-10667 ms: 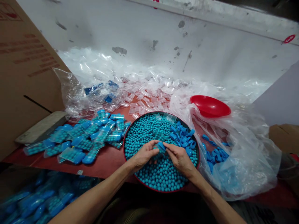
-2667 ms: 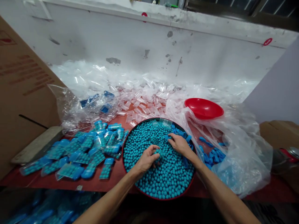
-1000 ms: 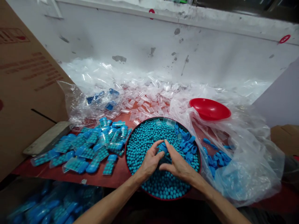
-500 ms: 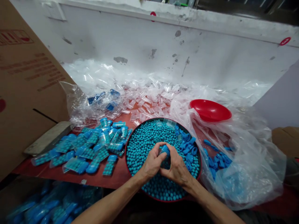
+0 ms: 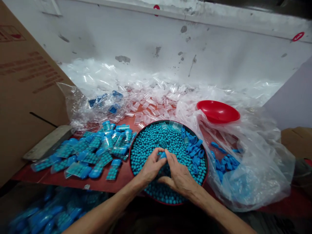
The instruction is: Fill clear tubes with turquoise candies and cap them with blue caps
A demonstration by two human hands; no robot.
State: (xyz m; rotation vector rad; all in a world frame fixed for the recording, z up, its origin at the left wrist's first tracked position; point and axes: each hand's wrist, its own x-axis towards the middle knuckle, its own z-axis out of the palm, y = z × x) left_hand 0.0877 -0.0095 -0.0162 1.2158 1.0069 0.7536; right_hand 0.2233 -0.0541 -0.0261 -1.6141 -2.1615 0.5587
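Note:
Both hands meet over a round tub [image 5: 131,162] full of small blue balls [image 5: 148,139]. My left hand [image 5: 152,165] is closed on a small container with a blue cap [image 5: 162,155], mostly hidden by the fingers. My right hand [image 5: 175,172] curls round the same container from the other side, its thumb held lower and apart. Several blue caps or clips [image 5: 195,151] lie on the balls at the tub's right. Left of the tub, filled clear containers with blue caps [image 5: 113,169] are heaped on the red table [image 5: 97,184].
A cardboard box [image 5: 31,71] and a grey slab [image 5: 46,144] stand at the left. Clear empty cases [image 5: 156,110] lie behind the tub. A red bowl [image 5: 218,111] rests on a plastic bag [image 5: 258,182] at the right. More filled containers [image 5: 51,214] lie below the table edge.
Both hands have shifted slightly left with the container, and the right fingers now cover more of it. The whole view has moved a little.

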